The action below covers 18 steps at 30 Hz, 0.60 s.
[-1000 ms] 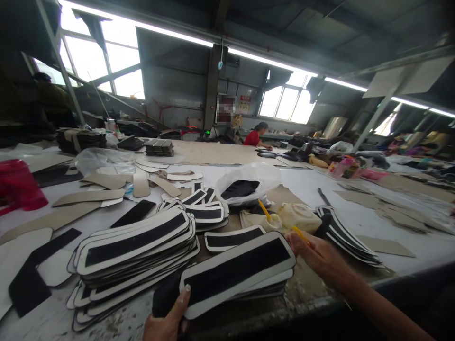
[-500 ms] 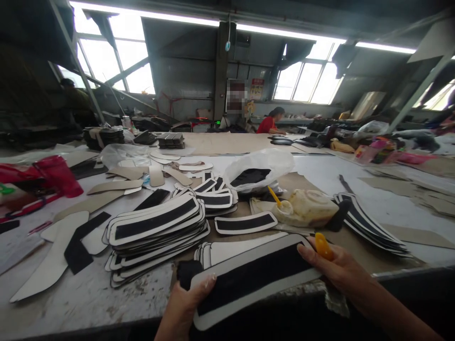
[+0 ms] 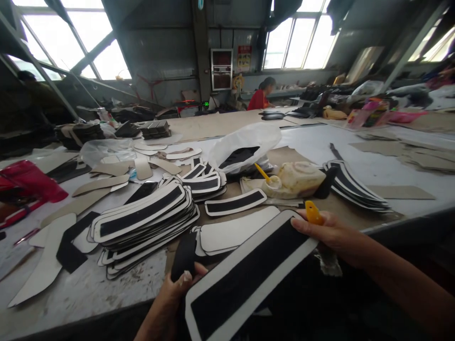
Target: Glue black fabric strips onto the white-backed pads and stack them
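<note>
We're gripping a black-centred panel (image 3: pixel 245 279) at six o'clock with our right hand (image 3: pixel 334 232) at four, which is also holding a yellow handle (image 3: pixel 313 214). Our left hand (image 3: pixel 172 296) at seven o'clock is curling by a black strip (image 3: pixel 184 255), grip unclear; a panel stack (image 3: pixel 145 215) is sitting at eight, a stained container (image 3: pixel 302 179) at three
</note>
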{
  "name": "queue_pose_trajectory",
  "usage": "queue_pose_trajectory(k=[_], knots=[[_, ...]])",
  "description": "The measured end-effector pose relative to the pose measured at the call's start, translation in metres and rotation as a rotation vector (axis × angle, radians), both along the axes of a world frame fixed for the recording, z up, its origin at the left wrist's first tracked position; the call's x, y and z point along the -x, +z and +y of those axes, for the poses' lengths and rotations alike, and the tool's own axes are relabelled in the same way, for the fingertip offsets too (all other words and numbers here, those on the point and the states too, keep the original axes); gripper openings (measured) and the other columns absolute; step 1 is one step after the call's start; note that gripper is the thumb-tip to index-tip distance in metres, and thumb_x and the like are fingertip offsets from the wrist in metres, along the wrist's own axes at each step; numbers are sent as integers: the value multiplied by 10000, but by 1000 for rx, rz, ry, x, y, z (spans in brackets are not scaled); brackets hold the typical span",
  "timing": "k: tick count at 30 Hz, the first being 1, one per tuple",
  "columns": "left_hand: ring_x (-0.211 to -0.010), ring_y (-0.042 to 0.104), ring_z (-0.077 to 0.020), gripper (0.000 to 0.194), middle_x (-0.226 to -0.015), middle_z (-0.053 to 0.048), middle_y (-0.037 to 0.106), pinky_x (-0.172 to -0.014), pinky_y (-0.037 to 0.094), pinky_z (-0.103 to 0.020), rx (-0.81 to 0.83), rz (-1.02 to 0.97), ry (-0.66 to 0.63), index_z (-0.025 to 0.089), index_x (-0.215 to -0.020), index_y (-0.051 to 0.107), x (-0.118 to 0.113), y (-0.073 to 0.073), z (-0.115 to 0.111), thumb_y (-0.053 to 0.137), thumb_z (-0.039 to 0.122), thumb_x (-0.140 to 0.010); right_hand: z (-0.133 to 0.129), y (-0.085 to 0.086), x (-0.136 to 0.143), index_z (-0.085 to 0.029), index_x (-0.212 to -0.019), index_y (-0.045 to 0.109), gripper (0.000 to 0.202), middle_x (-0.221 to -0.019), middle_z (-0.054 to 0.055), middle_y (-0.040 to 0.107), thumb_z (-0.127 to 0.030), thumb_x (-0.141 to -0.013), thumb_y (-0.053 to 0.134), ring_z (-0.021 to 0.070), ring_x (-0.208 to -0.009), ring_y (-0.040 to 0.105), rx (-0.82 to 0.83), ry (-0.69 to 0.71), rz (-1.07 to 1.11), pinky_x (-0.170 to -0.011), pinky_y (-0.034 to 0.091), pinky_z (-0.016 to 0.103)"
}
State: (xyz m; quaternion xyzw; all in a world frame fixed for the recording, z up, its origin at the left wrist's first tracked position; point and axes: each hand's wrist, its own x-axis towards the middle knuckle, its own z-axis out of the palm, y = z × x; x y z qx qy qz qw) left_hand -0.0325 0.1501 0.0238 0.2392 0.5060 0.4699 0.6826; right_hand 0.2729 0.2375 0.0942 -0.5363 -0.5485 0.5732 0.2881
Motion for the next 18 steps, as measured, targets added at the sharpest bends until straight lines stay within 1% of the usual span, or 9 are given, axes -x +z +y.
queue_pose_trajectory(k=[3, 5, 6, 8, 9, 10, 12, 15, 18], knots=[[-510, 427, -72, 540, -545, 35, 494, -487, 330, -180, -79, 163, -199, 138, -775, 643, 6, 11, 8, 747, 547, -439, 6, 8, 3, -169, -710, 580, 290, -650, -20, 537, -450, -701, 651, 120, -586, 482, -83, 128, -60, -543, 412, 218], [-487, 357, -51, 516, -516, 61, 431, -453, 275, -171, -76, 205, -330, 124, -764, 651, 1, 20, 12, 772, 480, -411, 9, 11, 7, -168, -683, 549, 291, -629, -24, 511, -444, -718, 633, 113, -566, 460, -134, 224, -125, -529, 397, 217], [-489, 365, -53, 469, -514, 60, 444, -451, 279, -171, -52, 232, -384, 122, -750, 651, -4, 23, 12, 786, 418, -413, 10, 11, 8, -169, -673, 533, 298, -614, -28, 494, -449, -732, 616, 108, -551, 445, -154, 262, -162, -512, 384, 214], [-543, 470, -87, 377, -568, 37, 547, -508, 364, -183, -1, 275, -460, 131, -769, 650, -16, 26, 11, 794, 283, -455, 11, 10, 10, -173, -670, 510, 311, -589, -36, 464, -463, -760, 579, 99, -521, 417, -175, 304, -223, -481, 355, 209], [-604, 535, -121, 362, -631, 16, 608, -570, 419, -209, 24, 278, -480, 140, -809, 651, -23, 26, 9, 786, 235, -488, 11, 9, 11, -174, -674, 504, 315, -583, -39, 454, -467, -772, 564, 96, -513, 407, -175, 316, -239, -471, 344, 207], [-684, 583, -163, 365, -711, -11, 655, -642, 459, -250, 32, 266, -485, 147, -864, 649, -29, 25, 6, 774, 226, -530, 11, 8, 11, -174, -678, 499, 318, -577, -41, 444, -470, -783, 551, 93, -506, 397, -171, 333, -241, -461, 334, 205], [-821, 615, -229, 401, -865, -62, 689, -756, 481, -334, 9, 217, -456, 149, -973, 634, -39, 21, -1, 741, 273, -607, 11, 5, 11, -174, -668, 483, 325, -567, -48, 413, -466, -802, 530, 83, -494, 368, -164, 378, -217, -447, 311, 201], [-829, 627, -246, 388, -916, -91, 693, -786, 486, -368, -16, 168, -394, 136, -993, 638, -45, 15, -13, 699, 333, -664, 12, 2, 11, -169, -634, 458, 337, -558, -60, 365, -442, -824, 512, 68, -488, 327, -166, 453, -184, -441, 282, 196], [-787, 639, -249, 391, -881, -97, 702, -752, 497, -367, 24, 126, -398, 130, -988, 643, -44, 13, -22, 688, 360, -675, 12, -2, 9, -162, -631, 469, 330, -551, -63, 364, -426, -820, 525, 64, -485, 325, -120, 469, -180, -437, 274, 193]])
